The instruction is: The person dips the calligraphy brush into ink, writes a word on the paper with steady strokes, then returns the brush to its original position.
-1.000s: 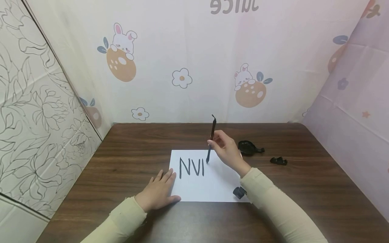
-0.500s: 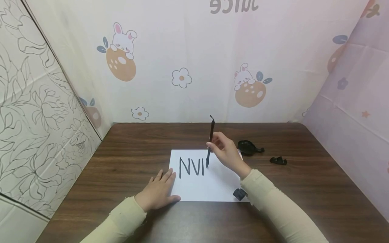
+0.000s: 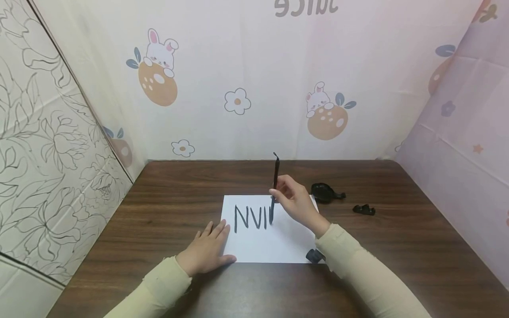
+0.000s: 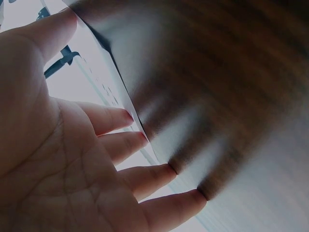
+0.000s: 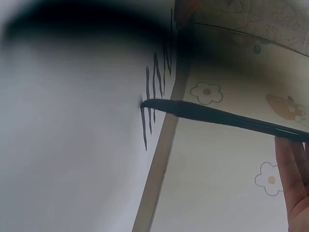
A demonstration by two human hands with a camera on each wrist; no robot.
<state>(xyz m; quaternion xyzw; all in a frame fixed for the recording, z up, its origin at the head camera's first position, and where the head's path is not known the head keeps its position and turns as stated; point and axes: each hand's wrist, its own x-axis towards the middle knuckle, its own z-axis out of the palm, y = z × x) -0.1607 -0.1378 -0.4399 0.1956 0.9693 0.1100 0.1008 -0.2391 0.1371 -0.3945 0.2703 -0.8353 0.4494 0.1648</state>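
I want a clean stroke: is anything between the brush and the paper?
Nothing visible: the right hand holds the brush, whose tip meets the paper. The black object lies apart, at the near right corner.

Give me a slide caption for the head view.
Right hand holding a brush to white paper bearing dark strokes, left hand resting at its edge.

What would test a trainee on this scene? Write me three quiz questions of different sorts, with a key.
1. Which hand holds the brush?
2. True or false: the left hand touches the right edge of the paper.
3. The black dish lies: (a) under the left hand; (b) right of the dark strokes; (c) on top of the strokes.

Key:
1. The right hand.
2. False; it is at the left edge.
3. b.
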